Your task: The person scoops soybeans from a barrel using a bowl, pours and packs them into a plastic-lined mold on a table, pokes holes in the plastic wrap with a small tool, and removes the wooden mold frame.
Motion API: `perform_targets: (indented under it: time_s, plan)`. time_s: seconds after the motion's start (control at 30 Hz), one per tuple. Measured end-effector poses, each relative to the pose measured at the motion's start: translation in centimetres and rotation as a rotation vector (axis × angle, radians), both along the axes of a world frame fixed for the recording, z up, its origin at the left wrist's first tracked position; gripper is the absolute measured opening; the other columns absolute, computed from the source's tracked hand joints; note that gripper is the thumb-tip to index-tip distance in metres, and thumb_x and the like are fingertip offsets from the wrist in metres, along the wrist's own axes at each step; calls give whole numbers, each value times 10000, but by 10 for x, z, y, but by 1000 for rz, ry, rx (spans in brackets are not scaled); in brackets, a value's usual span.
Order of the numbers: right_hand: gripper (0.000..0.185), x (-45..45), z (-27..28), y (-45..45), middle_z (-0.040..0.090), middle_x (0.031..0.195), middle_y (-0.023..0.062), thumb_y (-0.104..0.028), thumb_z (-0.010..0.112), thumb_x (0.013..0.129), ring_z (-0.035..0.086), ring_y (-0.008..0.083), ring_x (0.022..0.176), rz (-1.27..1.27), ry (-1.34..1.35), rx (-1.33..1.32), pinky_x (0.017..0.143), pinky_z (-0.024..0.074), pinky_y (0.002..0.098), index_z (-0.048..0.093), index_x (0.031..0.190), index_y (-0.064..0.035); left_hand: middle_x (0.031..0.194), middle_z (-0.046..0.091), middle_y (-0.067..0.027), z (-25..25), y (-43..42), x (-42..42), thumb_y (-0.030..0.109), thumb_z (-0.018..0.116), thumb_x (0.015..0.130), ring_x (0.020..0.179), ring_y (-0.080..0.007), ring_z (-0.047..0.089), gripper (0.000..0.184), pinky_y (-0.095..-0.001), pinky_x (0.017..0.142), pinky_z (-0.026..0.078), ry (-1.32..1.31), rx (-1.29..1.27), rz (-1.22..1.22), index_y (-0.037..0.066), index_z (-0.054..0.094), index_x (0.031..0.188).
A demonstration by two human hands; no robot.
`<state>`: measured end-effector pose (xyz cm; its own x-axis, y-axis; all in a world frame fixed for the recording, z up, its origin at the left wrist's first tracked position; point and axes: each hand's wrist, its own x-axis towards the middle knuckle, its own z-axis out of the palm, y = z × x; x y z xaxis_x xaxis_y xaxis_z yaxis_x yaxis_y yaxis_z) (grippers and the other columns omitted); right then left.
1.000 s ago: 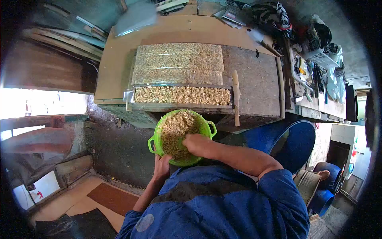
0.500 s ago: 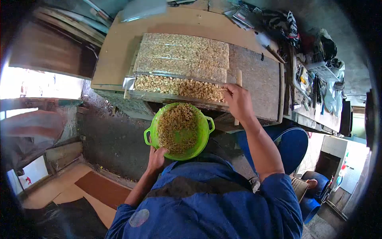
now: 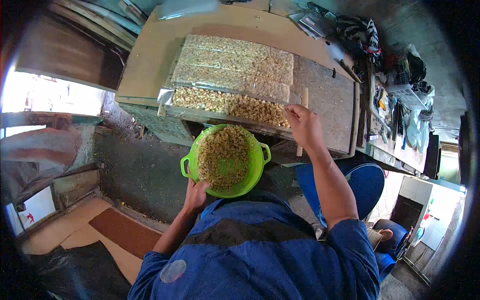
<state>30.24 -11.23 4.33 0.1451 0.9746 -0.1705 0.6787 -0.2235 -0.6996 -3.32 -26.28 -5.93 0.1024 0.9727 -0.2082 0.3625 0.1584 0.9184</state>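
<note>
A green two-handled basin [image 3: 256, 175] holds a loose pile of light brown pieces [image 3: 223, 150]; its green bottom shows through in the middle. My left hand [image 3: 196, 194] grips the basin at its lower left rim. Over the right end of the front row of pieces [image 3: 235, 105] is my right hand [image 3: 303, 123], its fingers pinched together; what they hold, if anything, is too small to name. Behind that row lie several rows under clear plastic film [image 3: 232, 62]. A wooden stick [image 3: 304, 97] lies just beside my right hand.
The rows lie on a wooden worktable [image 3: 327, 95]. Blue barrels [image 3: 362, 187] stand below it at the right. Further right, a cluttered side bench [image 3: 400, 145] carries bags and a crate [image 3: 407, 95]. Brown and tan boards [image 3: 122, 232] lie on the floor at the lower left.
My right hand has moved out of the basin, up and right to the end of the front row. My left hand still holds the basin. The view has shifted slightly.
</note>
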Motion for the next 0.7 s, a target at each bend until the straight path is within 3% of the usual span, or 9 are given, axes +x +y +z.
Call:
perform_targets:
  time_s: [0.13,0.2,0.23,0.33,0.43,0.47,0.53,0.63,0.7]
  plan:
    - [199,7,-33,6,683,944,161,-125,632,892,663,355,870,179,-260,155,778,529,408,688,1069,-53,1127,631,-221,-5,-7,-5,112,583,832,1165,-433,514,158,-476,1014,400,-54,-30,145,-1,659,911]
    - [171,5,-41,6,664,962,157,-111,631,875,644,361,910,330,-368,305,796,528,436,689,1025,-51,1158,613,-228,-23,-12,-22,103,587,829,1158,-435,516,147,-481,1004,407,206,36,-89,-1,651,912]
    - [171,3,-40,6,664,962,157,-111,631,875,644,361,910,333,-369,304,796,528,436,689,1025,-51,1168,607,-231,-17,-10,-21,100,588,829,1156,-435,517,144,-483,1001,410,290,61,-165,-1,649,912]
    - [161,-2,-38,10,649,982,165,-113,636,870,628,359,964,190,-327,229,827,520,452,684,1011,-50,1155,615,-227,-2,-12,-8,90,592,825,1149,-433,520,123,-495,983,420,43,-10,87,0,638,896]
    - [190,7,-44,14,634,994,172,-115,641,867,620,361,980,197,-288,184,853,511,440,678,1040,-50,1176,607,-230,-6,-15,-12,87,599,824,1146,-425,524,132,-478,979,428,274,174,-152,-1,644,912]
    - [200,12,-48,14,631,1014,172,-123,645,868,620,360,983,203,-331,210,861,508,435,677,1051,-50,1163,615,-225,-9,-17,-5,87,605,819,1146,-424,526,122,-479,979,428,-142,-39,93,5,645,900]
    - [211,15,-44,15,629,1034,172,-131,649,869,619,359,987,215,-374,239,870,505,430,675,1061,-50,1150,623,-220,1,-12,1,87,611,814,1147,-423,527,112,-479,980,428,-560,-252,342,10,645,888]
    - [210,19,-36,9,630,1043,171,-130,647,869,618,370,980,258,-402,215,868,505,431,676,1061,-48,1157,630,-204,10,-12,-4,92,611,816,1149,-423,530,107,-474,996,421,-36,-199,225,21,642,891]
    - [205,22,-34,8,622,1025,174,-96,623,856,607,371,1003,111,-348,151,874,513,447,680,1047,-50,1186,621,-200,-10,-19,-11,104,598,835,1179,-406,518,168,-466,1010,413,-79,-206,181,21,655,969]
